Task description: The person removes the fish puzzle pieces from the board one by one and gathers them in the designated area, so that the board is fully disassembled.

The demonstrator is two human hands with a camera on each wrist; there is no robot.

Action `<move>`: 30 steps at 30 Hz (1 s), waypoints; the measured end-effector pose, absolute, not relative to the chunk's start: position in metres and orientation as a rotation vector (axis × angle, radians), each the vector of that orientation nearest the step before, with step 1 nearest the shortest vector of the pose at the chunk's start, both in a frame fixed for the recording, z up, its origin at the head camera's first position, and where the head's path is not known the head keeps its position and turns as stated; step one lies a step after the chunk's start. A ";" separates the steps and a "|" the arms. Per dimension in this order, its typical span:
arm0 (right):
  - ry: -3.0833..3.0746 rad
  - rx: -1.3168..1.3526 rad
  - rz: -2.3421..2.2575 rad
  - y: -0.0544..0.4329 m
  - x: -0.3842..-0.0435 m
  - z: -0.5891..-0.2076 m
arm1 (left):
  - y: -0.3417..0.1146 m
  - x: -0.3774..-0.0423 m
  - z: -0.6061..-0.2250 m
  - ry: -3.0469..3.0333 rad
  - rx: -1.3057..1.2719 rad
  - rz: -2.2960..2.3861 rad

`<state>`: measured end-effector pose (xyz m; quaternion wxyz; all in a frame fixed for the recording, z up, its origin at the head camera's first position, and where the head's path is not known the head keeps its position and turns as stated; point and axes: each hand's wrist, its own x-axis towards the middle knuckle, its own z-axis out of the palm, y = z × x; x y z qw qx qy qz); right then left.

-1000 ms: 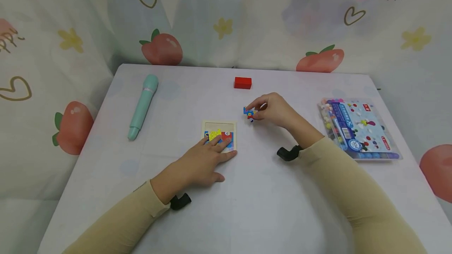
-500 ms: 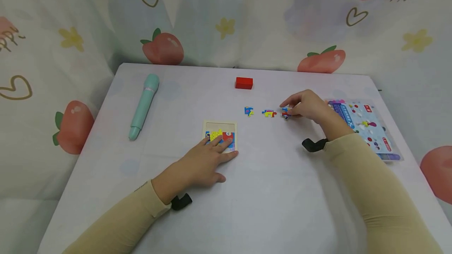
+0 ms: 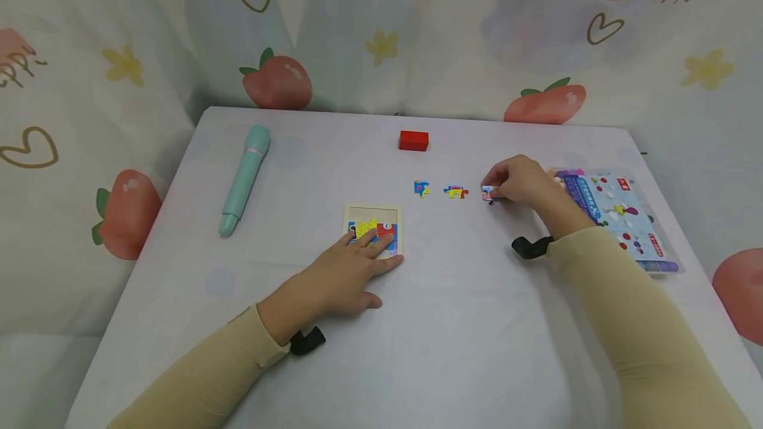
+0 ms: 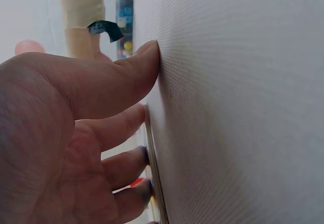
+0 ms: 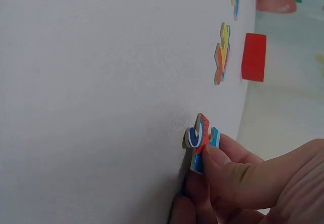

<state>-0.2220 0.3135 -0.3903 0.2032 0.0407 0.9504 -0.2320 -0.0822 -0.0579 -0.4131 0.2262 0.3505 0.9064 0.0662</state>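
Note:
My left hand (image 3: 336, 280) lies spread with its fingertips on a small wooden puzzle tray (image 3: 373, 206), which shows yellow, red and blue pieces in its lower part. In the left wrist view the thumb (image 4: 126, 75) touches the tabletop. My right hand (image 3: 521, 181) pinches a red and blue jigsaw puzzle piece (image 5: 202, 135) between thumb and fingers, at the table surface. To its left lie a yellow and red puzzle piece (image 3: 456, 192) and a blue and yellow puzzle piece (image 3: 421, 189), apart from each other. Part of the tray is hidden under the left fingers.
Behind the loose pieces stands a red block (image 3: 414, 141). A mint-green microphone-shaped object (image 3: 246, 181) lies at the left. A clear case of colourful beads (image 3: 626, 217) sits at the right, partly behind the right arm. A patterned cloth (image 3: 441, 38) hangs behind the white table.
My right hand has moved right, leaving two puzzle pieces spaced apart in a row with a third still in its fingers. The left hand has stayed on the tray.

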 end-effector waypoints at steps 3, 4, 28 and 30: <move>2.660 0.116 -0.618 0.311 -0.220 -0.390 | -0.057 -0.082 -0.414 2.499 0.960 0.186; 2.660 0.111 -0.617 0.310 -0.220 -0.391 | -0.057 -0.082 -0.414 2.500 0.959 0.185; 2.754 -0.154 -0.605 0.261 -0.210 -0.386 | -0.068 -0.084 -0.416 2.399 1.001 0.299; 2.756 -0.176 -0.617 0.252 -0.208 -0.383 | -0.069 -0.086 -0.418 2.386 0.998 0.329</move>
